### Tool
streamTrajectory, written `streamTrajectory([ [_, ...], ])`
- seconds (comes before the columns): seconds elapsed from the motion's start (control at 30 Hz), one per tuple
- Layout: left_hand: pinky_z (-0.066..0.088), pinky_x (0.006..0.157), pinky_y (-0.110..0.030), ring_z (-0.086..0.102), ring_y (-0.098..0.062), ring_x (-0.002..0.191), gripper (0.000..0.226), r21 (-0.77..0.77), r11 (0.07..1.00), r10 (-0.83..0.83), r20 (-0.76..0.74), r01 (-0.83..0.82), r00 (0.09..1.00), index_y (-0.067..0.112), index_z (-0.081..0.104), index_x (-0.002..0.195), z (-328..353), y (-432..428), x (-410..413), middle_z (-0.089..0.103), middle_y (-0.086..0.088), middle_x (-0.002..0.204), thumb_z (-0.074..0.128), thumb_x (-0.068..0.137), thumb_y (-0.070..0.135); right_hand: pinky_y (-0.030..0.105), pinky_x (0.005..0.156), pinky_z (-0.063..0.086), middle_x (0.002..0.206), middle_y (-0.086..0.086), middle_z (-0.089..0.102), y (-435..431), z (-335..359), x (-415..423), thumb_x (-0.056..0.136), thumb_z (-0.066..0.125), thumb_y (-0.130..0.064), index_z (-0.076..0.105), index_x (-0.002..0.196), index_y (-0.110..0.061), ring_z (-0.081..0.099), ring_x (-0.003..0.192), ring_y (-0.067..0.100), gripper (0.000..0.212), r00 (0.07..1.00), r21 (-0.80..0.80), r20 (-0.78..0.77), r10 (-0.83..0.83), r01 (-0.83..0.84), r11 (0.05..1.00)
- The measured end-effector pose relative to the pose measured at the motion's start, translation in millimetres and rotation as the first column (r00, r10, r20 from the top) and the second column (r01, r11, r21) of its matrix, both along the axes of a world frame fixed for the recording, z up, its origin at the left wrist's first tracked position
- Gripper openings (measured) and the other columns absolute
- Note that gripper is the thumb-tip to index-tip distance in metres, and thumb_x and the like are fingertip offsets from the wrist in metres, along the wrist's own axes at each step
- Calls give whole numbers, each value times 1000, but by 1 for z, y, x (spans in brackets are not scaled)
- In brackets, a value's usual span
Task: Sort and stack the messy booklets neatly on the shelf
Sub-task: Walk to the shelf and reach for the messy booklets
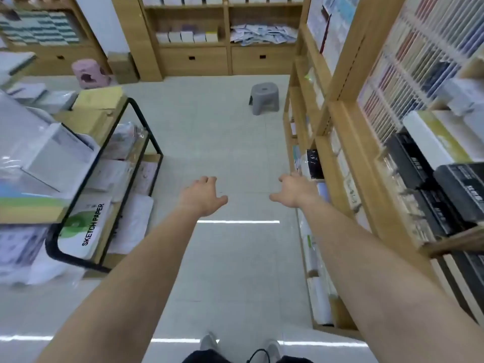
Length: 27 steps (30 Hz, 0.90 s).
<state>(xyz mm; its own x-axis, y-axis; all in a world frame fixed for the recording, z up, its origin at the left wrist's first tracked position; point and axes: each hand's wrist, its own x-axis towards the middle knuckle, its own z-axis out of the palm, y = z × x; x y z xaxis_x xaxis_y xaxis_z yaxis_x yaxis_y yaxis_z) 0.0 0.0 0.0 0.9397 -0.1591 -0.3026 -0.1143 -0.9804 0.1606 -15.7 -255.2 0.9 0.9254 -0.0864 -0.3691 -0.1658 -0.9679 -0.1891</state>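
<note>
Both arms reached forward over the pale tiled floor (pixel 222 137). The left grip (pixel 203 196) was spread, fingers loosely bent and thumb out, holding nothing. The right grip (pixel 294 191) was spread likewise and held nothing. Its fingertips were close to the tall light-wood shelving (pixel 353 48) just to its right, though whether they touched it could not be told. The messy heap of pale blue-and-white booklets (pixel 263 35) lay far ahead of both grips, in the right-hand compartment of the light wooden shelf unit (pixel 193 61) against the far wall. Between the grips and that heap, a small grey plastic stool (pixel 264 98) stood on the floor. Left of the left grip stood a black metal-framed rack (pixel 51 247) bearing a white pad printed SKETCH PAPER (pixel 86 226).
</note>
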Motion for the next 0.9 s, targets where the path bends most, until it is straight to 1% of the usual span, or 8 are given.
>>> streamTrajectory([
  [0.1, 40, 106, -47, 38, -30, 138, 76, -20, 998, 58, -22, -58, 998, 15, 28, 153, -8, -5, 11, 36, -8, 153, 50, 92, 55, 44, 98, 45, 145, 14, 44, -10, -6, 10, 84, 60, -56, 48, 141, -16, 44, 132, 33, 70, 1000, -9, -22, 6, -6, 1000],
  [0.2, 41, 106, -49, 38, -30, 137, 77, -33, 996, 86, -48, -88, 995, 16, 28, 153, -15, -10, 30, 36, -7, 153, 50, 91, 55, 38, 85, 38, 144, 13, 44, -15, -11, 28, 86, 59, -53, 49, 140, -17, 42, 133, 32, 66, 998, -33, -50, 26, -28, 999],
  [0.23, 41, 107, -49, 38, -30, 138, 77, -34, 996, 86, -49, -88, 995, 17, 28, 153, -18, -11, 39, 36, -6, 154, 50, 91, 56, 38, 83, 37, 143, 11, 45, -16, -14, 39, 86, 59, -53, 49, 140, -17, 42, 133, 32, 65, 998, -31, -55, 34, -36, 999],
  [0.33, 39, 108, -50, 36, -29, 139, 77, -51, 995, 88, -53, -91, 995, 16, 27, 154, -26, -9, 81, 34, -6, 155, 51, 91, 54, 40, 91, 41, 140, 11, 47, -16, -25, 83, 86, 60, -53, 50, 138, -16, 43, 131, 33, 65, 995, -18, -87, 50, -52, 998],
  [0.43, 39, 109, -48, 37, -30, 138, 76, -83, 992, 90, -48, -94, 995, 14, 27, 153, -38, -5, 140, 35, -8, 155, 52, 92, 52, 42, 95, 45, 139, 12, 48, -10, -34, 143, 85, 60, -53, 50, 138, -16, 47, 126, 34, 66, 993, -24, -95, 65, -67, 997],
  [0.57, 41, 106, -47, 42, -31, 134, 75, -68, 995, 63, -54, -67, 997, 13, 31, 152, -48, 8, 238, 39, -9, 151, 51, 92, 53, 43, 97, 46, 139, 11, 48, 4, -36, 238, 85, 60, -54, 50, 139, -17, 48, 125, 33, 66, 992, -38, -114, 54, -58, 998],
  [0.67, 41, 106, -48, 41, -30, 135, 76, -85, 995, 54, -92, -62, 994, 14, 30, 152, -39, 17, 310, 38, -8, 153, 51, 92, 53, 45, 98, 46, 141, 11, 47, 14, -25, 306, 85, 60, -56, 50, 139, -16, 48, 126, 32, 67, 991, -19, -131, 22, -25, 999],
  [0.9, 42, 105, -47, 40, -31, 136, 75, -79, 996, 24, -101, -33, 995, 15, 29, 153, -26, 14, 476, 37, -7, 153, 51, 92, 53, 46, 102, 45, 141, 10, 48, 16, -18, 460, 84, 60, -58, 50, 140, -17, 49, 126, 31, 69, 995, 35, -99, -16, 20, 999],
])
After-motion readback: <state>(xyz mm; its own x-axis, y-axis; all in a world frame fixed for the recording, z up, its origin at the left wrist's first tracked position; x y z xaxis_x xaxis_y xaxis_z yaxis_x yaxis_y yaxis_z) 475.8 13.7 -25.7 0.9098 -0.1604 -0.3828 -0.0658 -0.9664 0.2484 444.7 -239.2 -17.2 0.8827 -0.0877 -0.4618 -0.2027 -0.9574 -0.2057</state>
